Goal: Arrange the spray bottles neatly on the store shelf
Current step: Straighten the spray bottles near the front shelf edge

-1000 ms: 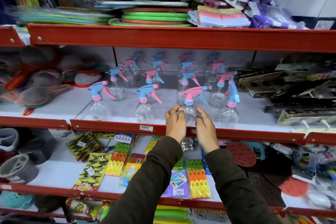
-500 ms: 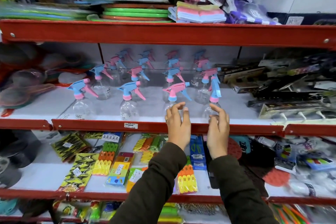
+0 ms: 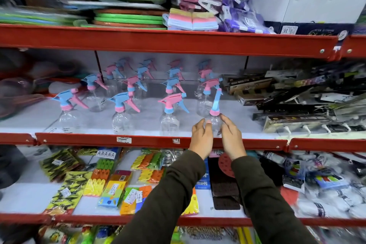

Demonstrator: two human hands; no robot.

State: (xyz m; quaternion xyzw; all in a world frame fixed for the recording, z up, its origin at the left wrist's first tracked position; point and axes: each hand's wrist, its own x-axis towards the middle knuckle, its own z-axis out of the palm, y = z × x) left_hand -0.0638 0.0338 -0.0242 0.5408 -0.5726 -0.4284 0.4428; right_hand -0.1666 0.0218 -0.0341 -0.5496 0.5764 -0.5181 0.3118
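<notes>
Several clear spray bottles with pink and blue trigger heads stand in rows on the white middle shelf (image 3: 243, 125). The front row holds a blue-headed bottle (image 3: 68, 105), another blue-headed one (image 3: 122, 103), a pink-headed one (image 3: 172, 103) and, at the right end, a bottle (image 3: 215, 113) whose blue head is turned sideways. My left hand (image 3: 202, 138) and my right hand (image 3: 231, 136) cup that right-end bottle from both sides, fingertips on its clear body. My hands hide its lower part.
Black packaged goods (image 3: 297, 93) crowd the shelf just right of the bottles. Strainers (image 3: 17, 93) lie at the left. The red shelf lip (image 3: 138, 139) runs along the front. Packs of clothes pegs (image 3: 103, 176) fill the shelf below; mats (image 3: 128, 16) and a white box (image 3: 309, 10) sit above.
Both hands have left the pink-headed front bottle and moved right to the end bottle with the sideways blue head. The view has shifted with them.
</notes>
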